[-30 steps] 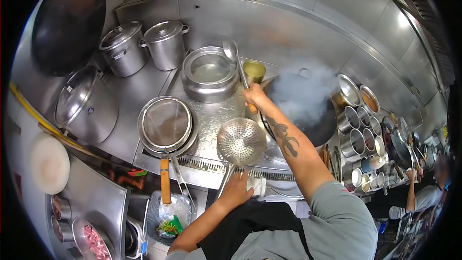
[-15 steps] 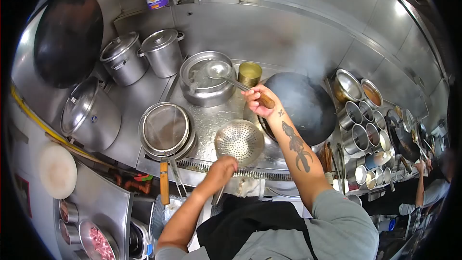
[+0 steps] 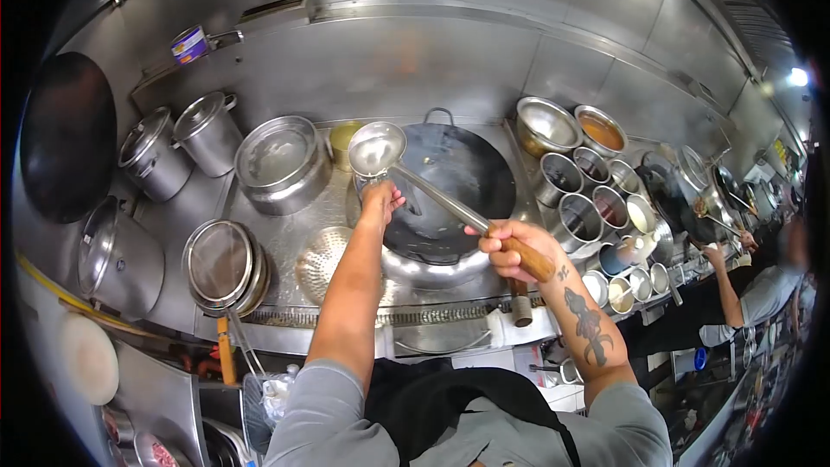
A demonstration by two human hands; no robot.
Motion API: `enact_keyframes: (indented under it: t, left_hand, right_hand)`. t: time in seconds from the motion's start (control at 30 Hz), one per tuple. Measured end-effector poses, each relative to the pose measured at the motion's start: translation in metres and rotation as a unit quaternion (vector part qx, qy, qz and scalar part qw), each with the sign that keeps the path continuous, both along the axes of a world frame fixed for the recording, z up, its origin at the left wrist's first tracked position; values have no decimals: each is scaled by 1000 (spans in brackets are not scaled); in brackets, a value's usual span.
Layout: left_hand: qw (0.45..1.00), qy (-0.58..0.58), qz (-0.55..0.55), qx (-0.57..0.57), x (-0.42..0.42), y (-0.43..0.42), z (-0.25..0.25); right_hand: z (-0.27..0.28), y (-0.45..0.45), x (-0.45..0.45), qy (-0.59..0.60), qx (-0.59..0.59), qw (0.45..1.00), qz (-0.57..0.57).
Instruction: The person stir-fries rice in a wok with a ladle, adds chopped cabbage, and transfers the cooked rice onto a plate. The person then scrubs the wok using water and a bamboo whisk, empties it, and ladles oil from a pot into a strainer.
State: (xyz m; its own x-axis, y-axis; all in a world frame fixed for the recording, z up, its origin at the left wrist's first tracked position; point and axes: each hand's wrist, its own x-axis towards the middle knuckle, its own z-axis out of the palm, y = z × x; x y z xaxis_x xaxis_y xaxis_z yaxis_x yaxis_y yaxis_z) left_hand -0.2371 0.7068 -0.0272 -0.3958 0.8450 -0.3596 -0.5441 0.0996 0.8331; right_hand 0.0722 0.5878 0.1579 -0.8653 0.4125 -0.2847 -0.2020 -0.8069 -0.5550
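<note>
My right hand (image 3: 517, 249) is wrapped round the wooden handle of a long ladle (image 3: 377, 149), whose bowl hangs over the left rim of a black wok (image 3: 458, 182). Just below that bowl, my left hand (image 3: 380, 200) is closed at the wok's left edge; what it grips is hidden by the fingers. Under my left forearm lies a perforated strainer (image 3: 322, 266). A round steel pot (image 3: 281, 160) with liquid and a yellowish can (image 3: 343, 140) stand left of the wok.
Steel bowls (image 3: 549, 125) and several seasoning containers (image 3: 581, 218) stand right of the wok. Stacked mesh strainers (image 3: 220, 265) sit at left, with lidded pots (image 3: 207, 134) behind. A co-worker's arm (image 3: 728, 285) shows at far right.
My left hand has left the perforated strainer and moved up to the wok's edge. The ladle has swung from above the round pot to the wok. The smoke has thinned, and the view has shifted right.
</note>
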Motion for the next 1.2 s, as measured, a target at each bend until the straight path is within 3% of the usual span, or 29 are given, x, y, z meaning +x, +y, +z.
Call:
enact_keyframes:
  t: [0.2,0.3,0.47,0.6,0.7,0.73,0.8,0.9,0.93,1.0,1.07,1.2]
  left_hand:
    - [998,-48,32,-27,74,-4,27]
    - [998,-28,-35,39,71,31,-12]
    - [995,55,-81,24,89,36,35]
    - [987,104,-111,47,72,38,39]
    - [915,382,-115,64,54,55,16]
    - [853,505,-85,104,51,49,19]
    - [674,716,-23,179,47,31,23]
    - [713,684,-94,125,45,31,13]
    - [816,555,-142,76,55,20,18]
    - [940,253,-224,-39,87,-27,44]
    - [958,40,-274,-72,108,-66,51]
    - [951,11,-307,-45,89,-102,38]
  right_hand:
    - [11,-24,61,-100,135,984,-66]
    - [28,-35,71,-141,173,971,-88]
    - [34,-51,77,-212,318,916,-125]
    - [28,-60,76,-239,328,898,-167]
    - [-5,-53,74,-221,339,895,-188]
    - [-20,-49,71,-248,359,877,-200]
    - [-48,-44,62,-300,394,840,-222]
    - [-98,-23,39,-355,435,791,-241]
    - [-113,-20,33,-369,456,770,-250]
    - [-103,-34,10,-298,396,829,-258]
    - [-147,-28,-19,-175,372,872,-266]
    - [-86,-58,-53,-177,319,922,-133]
